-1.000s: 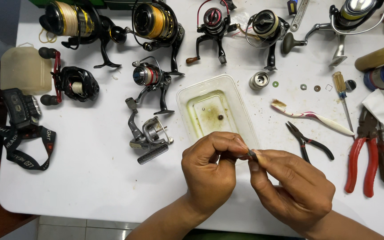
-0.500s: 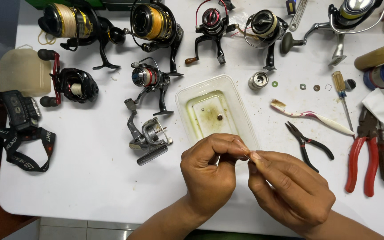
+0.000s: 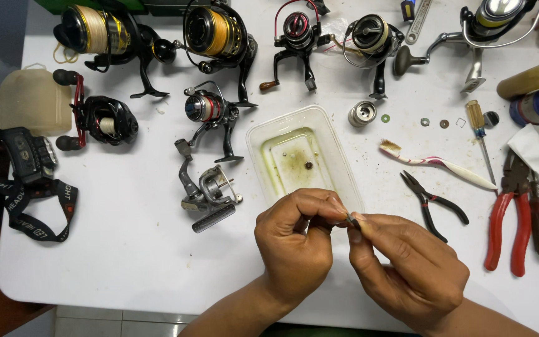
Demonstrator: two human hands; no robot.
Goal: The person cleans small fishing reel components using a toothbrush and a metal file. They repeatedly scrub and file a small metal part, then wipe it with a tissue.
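Left hand (image 3: 294,243) and right hand (image 3: 407,268) pinch together on a small dark reel part (image 3: 352,218) near the surface's front edge; best kept over the plastic tub (image 3: 263,134), grip firm

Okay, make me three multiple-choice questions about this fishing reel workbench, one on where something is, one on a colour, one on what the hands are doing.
1. Where does the toothbrush lie?
A. Inside the plastic tub
B. On the table right of the plastic tub
C. On the headlamp

2. What colour are the handles of the big pliers?
A. Red
B. Blue
C. Green

3. What are the hands doing?
A. Resting flat on the table
B. Lifting a reel
C. Pinching a small dark part together

Answers: 1 B, it lies beside the plastic tub. 2 A, red grips. 3 C, left hand and right hand meet fingertips around the small dark part.
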